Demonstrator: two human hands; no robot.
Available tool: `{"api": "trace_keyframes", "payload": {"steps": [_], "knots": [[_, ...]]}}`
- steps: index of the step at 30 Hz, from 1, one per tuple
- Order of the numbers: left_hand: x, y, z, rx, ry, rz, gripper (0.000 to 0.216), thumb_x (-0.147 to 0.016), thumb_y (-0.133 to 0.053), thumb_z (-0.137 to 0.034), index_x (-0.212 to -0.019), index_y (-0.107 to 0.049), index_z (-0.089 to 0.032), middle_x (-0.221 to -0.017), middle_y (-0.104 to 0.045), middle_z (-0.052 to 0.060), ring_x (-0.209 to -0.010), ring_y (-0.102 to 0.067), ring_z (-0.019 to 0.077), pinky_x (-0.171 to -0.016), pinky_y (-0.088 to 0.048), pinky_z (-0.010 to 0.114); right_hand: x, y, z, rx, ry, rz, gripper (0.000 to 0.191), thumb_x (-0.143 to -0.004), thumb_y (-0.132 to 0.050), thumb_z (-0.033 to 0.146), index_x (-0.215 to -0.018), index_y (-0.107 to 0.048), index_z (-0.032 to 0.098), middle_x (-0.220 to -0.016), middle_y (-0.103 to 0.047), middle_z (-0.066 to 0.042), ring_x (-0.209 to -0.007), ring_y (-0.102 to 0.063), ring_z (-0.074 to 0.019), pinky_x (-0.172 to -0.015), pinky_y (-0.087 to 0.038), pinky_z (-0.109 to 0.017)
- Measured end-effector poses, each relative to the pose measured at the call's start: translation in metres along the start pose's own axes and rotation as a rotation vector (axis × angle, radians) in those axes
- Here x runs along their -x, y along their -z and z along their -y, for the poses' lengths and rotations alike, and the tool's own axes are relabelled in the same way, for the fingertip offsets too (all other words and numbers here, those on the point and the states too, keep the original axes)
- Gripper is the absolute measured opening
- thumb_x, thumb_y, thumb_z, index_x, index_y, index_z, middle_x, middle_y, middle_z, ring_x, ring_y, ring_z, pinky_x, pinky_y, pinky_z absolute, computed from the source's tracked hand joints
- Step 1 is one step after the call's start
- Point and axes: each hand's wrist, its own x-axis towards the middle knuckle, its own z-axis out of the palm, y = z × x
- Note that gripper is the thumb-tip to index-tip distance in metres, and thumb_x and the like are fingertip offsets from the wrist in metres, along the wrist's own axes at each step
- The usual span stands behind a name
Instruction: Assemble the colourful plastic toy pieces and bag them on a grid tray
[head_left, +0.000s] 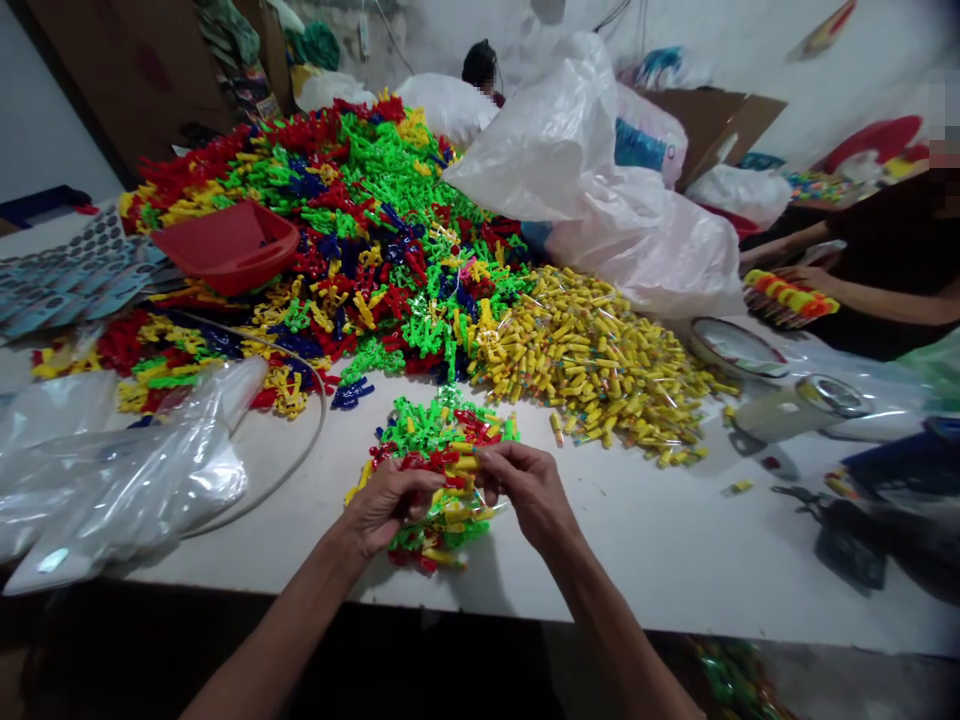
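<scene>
My left hand (390,503) is closed in a pinch on a red plastic toy piece (427,462), its exact shape partly covered by the fingers. Facing it, my right hand (529,490) has thumb and fingers pressed together on a small yellow tube (465,463), whose end meets or overlaps the red piece. Both hands are over a small heap of green, red and yellow toy pieces (420,425) near the table's front edge. Some yellow tubes are mixed into that heap.
Behind lies a large mound of coloured plastic pieces (360,190) with a red scoop (225,245) on it. Yellow tubes (600,370) are piled to the right. Clear plastic bags (150,480), a tape roll (802,400) and a co-worker's arm (885,300) flank the white table (600,560).
</scene>
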Motion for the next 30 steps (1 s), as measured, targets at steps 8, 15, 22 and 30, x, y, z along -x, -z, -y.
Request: {"api": "trace_keyframes", "payload": {"steps": [8, 15, 22, 30], "knots": [[-0.002, 0.0, 0.006, -0.063, 0.003, 0.014, 0.036, -0.049, -0.071, -0.021, -0.039, -0.038, -0.016, -0.036, -0.036, -0.006, -0.037, -0.029, 0.0026, -0.038, -0.016, 0.021, -0.001, 0.008, -0.008, -0.05, -0.114, 0.139, 0.022, -0.072, -0.07, 0.034, -0.066, -0.066, 0.013, -0.055, -0.061, 0.0, -0.041, -0.05, -0.0054, -0.041, -0.036, -0.016], [0.001, -0.007, 0.008, -0.113, -0.087, -0.079, 0.029, -0.052, -0.072, -0.024, -0.048, -0.044, -0.015, -0.041, -0.039, -0.007, -0.037, -0.033, 0.0032, -0.038, -0.021, 0.019, 0.014, -0.002, -0.003, 0.089, 0.064, -0.026, 0.022, -0.072, -0.069, 0.036, -0.07, -0.068, 0.014, -0.054, -0.062, 0.0, -0.045, -0.054, -0.0091, -0.046, -0.044, -0.02], [0.003, -0.013, 0.016, -0.33, -0.243, -0.21, 0.024, -0.058, -0.069, -0.026, -0.056, -0.047, -0.016, -0.044, -0.04, -0.008, -0.04, -0.034, 0.0046, -0.039, -0.026, 0.018, 0.022, -0.008, -0.004, 0.367, 0.175, -0.094, 0.021, -0.078, -0.062, 0.035, -0.076, -0.068, 0.015, -0.056, -0.063, -0.001, -0.049, -0.058, -0.0123, -0.048, -0.047, -0.023], [-0.005, -0.015, 0.032, -0.596, -0.522, -0.492, 0.015, -0.06, -0.063, -0.028, -0.063, -0.057, -0.015, -0.054, -0.053, -0.004, -0.051, -0.045, 0.0081, -0.049, -0.038, 0.019, 0.031, -0.021, -0.015, 0.78, 0.582, -0.191, 0.018, -0.085, -0.053, 0.026, -0.084, -0.068, 0.016, -0.075, -0.069, -0.006, -0.065, -0.063, -0.0153, -0.063, -0.05, -0.027]]}}
